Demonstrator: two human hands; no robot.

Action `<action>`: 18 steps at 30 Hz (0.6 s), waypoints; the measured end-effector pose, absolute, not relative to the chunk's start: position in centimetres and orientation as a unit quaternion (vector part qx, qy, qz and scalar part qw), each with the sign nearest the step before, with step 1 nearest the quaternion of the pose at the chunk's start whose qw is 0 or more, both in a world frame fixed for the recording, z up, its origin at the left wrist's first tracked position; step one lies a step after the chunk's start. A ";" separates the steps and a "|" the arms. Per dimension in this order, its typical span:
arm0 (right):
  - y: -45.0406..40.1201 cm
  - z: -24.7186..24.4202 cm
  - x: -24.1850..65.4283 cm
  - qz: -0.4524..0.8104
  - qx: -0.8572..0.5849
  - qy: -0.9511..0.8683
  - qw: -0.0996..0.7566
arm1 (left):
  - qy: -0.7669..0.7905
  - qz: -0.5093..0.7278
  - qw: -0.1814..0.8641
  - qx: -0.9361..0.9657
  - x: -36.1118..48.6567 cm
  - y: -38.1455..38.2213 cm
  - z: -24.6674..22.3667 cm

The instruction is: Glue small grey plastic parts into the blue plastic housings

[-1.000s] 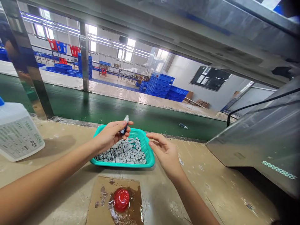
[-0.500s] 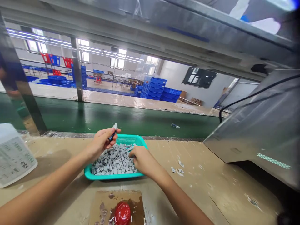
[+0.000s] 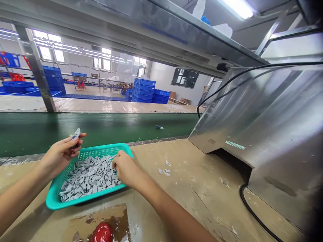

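Observation:
My left hand (image 3: 63,152) is raised over the left rear rim of a green plastic basket (image 3: 54,200). Pinched upright in its fingers is a small dark blue plastic part with a light grey tip (image 3: 77,133). Grey plastic pieces (image 3: 92,176) fill much of the basket in a loose heap. My right hand (image 3: 125,168) reaches in at the basket's right side, fingers curled down against the heap. Its fingertips are largely hidden, so I cannot make out what they grip.
Several loose grey pieces (image 3: 164,171) lie right of the basket. In front is a red rounded object (image 3: 102,232) on a wet brown board (image 3: 122,215). Behind runs a green conveyor belt (image 3: 121,126) carrying another blue-and-grey part (image 3: 159,127). A metal housing (image 3: 227,124) stands at right.
My view has swung to the right, so the basket and both hands appear farther left. The left hand still holds the blue-and-grey part; the right hand stays at the heap.

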State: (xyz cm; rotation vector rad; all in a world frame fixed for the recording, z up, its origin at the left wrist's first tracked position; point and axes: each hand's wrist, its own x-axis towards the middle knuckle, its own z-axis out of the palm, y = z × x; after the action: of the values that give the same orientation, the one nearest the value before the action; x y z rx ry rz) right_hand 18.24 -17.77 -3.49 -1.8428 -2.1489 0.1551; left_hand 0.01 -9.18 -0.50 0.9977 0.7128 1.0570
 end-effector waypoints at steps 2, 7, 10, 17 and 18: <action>-17.7 -3.4 18.4 0.057 -0.636 -0.750 0.171 | 0.336 0.486 0.674 0.444 -0.3 -9.0 -0.1; -17.9 -3.1 18.4 0.068 -0.633 -0.743 0.207 | 0.386 0.508 0.635 0.435 -0.9 -8.8 0.6; -18.0 -3.2 18.3 0.089 -0.631 -0.733 0.236 | 0.397 0.498 0.632 0.442 -1.1 -8.9 0.3; -18.1 -2.6 18.7 0.196 -0.603 -0.694 0.340 | 0.374 0.492 0.642 0.455 -1.2 -8.9 0.0; -18.2 -2.1 18.9 0.219 -0.594 -0.686 0.358 | 0.370 0.493 0.641 0.456 -1.2 -8.9 0.0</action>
State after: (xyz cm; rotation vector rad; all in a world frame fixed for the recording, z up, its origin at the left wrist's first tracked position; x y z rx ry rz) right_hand 18.88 -18.23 -2.11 -1.5335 -1.7716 0.5649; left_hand -1.23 -8.92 0.04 1.0395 0.8444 1.1248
